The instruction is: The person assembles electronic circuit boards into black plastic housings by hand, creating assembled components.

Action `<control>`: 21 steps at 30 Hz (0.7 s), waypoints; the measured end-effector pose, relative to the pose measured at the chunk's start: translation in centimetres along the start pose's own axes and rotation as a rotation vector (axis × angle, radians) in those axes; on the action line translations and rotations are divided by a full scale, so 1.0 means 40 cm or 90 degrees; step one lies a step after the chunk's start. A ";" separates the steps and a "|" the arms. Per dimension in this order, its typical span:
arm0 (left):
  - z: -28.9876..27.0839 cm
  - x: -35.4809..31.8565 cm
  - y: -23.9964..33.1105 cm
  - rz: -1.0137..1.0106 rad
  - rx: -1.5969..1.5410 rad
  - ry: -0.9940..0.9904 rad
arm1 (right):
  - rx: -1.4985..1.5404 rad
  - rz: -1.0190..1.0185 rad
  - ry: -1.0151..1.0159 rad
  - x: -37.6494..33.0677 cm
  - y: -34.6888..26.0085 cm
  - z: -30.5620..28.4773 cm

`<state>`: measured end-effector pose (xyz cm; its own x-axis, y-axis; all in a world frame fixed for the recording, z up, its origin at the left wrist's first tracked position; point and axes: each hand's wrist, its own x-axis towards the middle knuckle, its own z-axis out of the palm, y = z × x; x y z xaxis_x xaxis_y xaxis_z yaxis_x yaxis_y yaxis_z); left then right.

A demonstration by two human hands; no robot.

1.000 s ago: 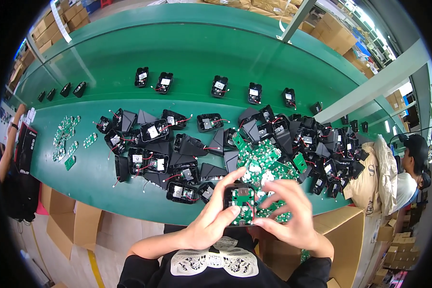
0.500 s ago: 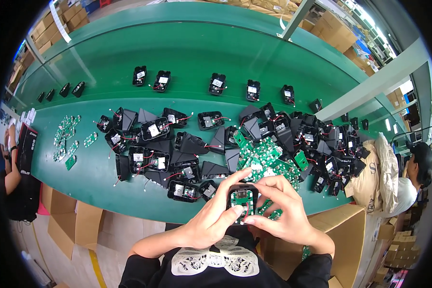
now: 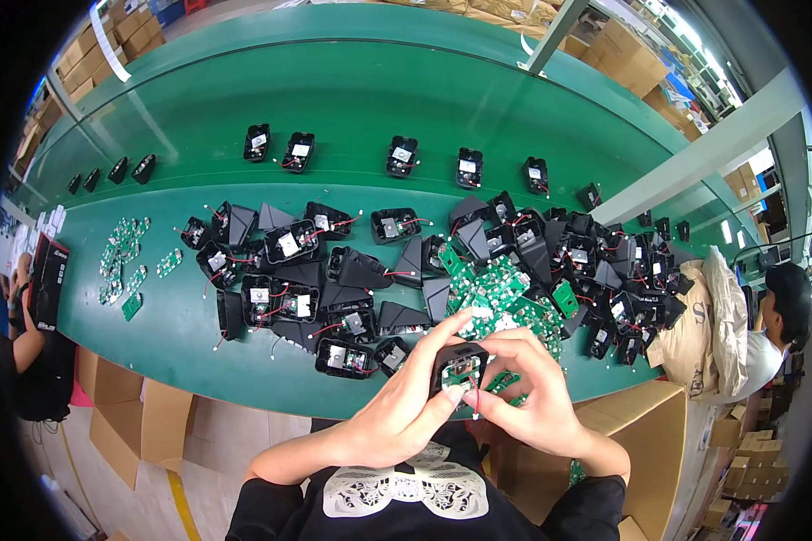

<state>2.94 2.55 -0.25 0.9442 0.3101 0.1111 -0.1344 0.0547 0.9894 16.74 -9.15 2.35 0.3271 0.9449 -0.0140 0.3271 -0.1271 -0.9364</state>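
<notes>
Both my hands hold one small black plastic housing [image 3: 458, 365] with a circuit board and red wires inside, just over the near edge of the green table [image 3: 153, 334]. My left hand [image 3: 404, 401] grips its left side from below. My right hand [image 3: 523, 392] clasps its right side, fingers curled over the top. Right behind the hands lies a heap of green circuit boards [image 3: 501, 302]. Many open black housings [image 3: 289, 270] with red wires are scattered to the left, and a denser pile of housings [image 3: 595, 261] lies to the right.
A row of single black housings [image 3: 401, 155] rides on the far belt. Small green boards [image 3: 122, 261] lie at the table's left. Cardboard boxes [image 3: 144, 424] stand under the near edge. One person [image 3: 27, 352] sits at the left, another person [image 3: 780, 316] at the right.
My hands have drawn closer together around the housing and shifted slightly right. My fingers have moved on its top.
</notes>
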 end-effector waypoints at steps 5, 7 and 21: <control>-0.001 0.006 0.001 -0.003 -0.034 0.008 | 0.266 0.128 0.014 -0.002 0.011 0.020; 0.003 0.004 -0.010 0.002 -0.033 0.018 | 0.246 0.120 0.016 -0.004 0.010 0.017; 0.010 -0.001 -0.028 0.071 0.048 0.077 | 0.168 0.240 0.011 -0.013 -0.020 0.016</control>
<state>3.16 2.12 -1.31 0.8811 0.4227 0.2123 -0.2086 -0.0556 0.9764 15.75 -9.34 2.89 0.3960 0.8418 -0.3667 -0.0542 -0.3772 -0.9245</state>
